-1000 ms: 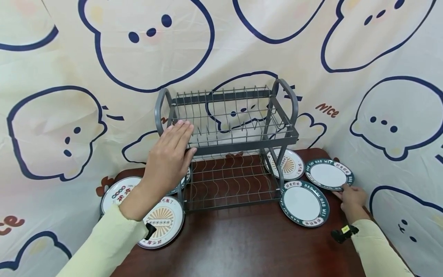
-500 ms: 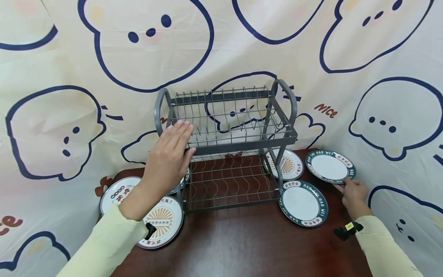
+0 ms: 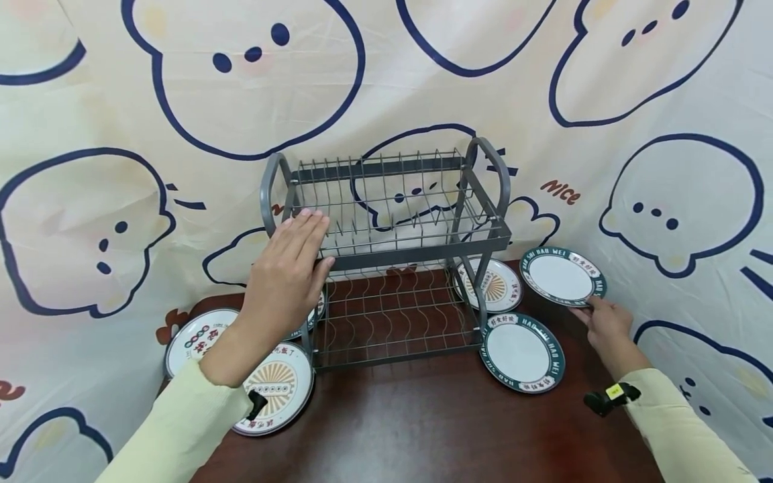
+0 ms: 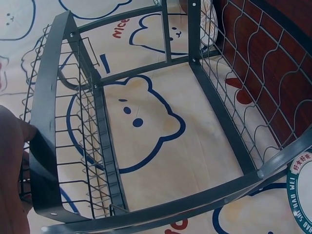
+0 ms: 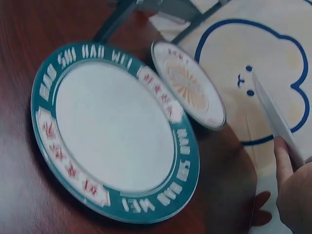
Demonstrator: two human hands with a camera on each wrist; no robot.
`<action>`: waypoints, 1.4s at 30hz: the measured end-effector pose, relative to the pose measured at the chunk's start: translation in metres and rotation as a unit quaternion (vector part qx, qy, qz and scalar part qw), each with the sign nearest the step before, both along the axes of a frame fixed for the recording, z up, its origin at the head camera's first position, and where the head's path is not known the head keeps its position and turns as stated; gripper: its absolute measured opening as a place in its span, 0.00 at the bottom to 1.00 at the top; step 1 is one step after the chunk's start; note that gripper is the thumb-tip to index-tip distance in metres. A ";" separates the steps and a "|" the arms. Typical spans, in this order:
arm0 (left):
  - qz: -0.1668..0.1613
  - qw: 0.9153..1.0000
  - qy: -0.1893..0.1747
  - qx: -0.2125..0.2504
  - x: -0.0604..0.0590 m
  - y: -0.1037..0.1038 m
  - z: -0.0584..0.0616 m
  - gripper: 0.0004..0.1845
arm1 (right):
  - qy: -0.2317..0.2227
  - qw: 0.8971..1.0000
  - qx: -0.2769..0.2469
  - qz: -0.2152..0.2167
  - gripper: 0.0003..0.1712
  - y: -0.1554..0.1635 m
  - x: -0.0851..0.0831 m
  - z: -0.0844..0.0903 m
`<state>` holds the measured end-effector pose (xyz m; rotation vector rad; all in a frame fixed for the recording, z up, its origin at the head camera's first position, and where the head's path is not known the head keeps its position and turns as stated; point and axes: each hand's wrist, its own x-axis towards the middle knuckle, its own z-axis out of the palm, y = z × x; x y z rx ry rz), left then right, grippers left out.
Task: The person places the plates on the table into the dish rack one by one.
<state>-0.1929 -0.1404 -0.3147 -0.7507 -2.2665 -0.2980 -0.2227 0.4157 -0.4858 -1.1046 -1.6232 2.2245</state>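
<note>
My left hand rests on the top front left corner of a dark grey two-tier dish rack, fingers straight and thumb apart at the front bar. The left wrist view has that hand at its edge, against the bar. On the far right, my right hand pinches the near rim of a green-rimmed white plate, raised and tilted over the table. Seen almost edge-on in the right wrist view is this held plate. Both rack tiers hold no plates.
A second green-rimmed plate lies right of the rack, with a sunburst plate behind it. Left of the rack lie another sunburst plate, a white plate with red print and a partly hidden green-rimmed one. Patterned cloth stands behind the brown table.
My right hand has lifted the green-rimmed plate up off the table and tilted it, moving slightly left. The left hand stays on the rack; the head view has shifted a little.
</note>
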 end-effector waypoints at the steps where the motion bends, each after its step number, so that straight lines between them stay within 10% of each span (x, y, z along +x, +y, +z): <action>1: 0.000 1.000 0.001 0.002 0.000 0.000 0.000 0.31 | 0.001 1.000 -0.008 -0.001 0.32 -0.001 -0.001 0.002; 42: 0.003 1.000 -0.001 0.005 0.002 -0.001 0.000 0.31 | 0.050 0.993 0.016 0.104 0.39 -0.032 0.004 0.080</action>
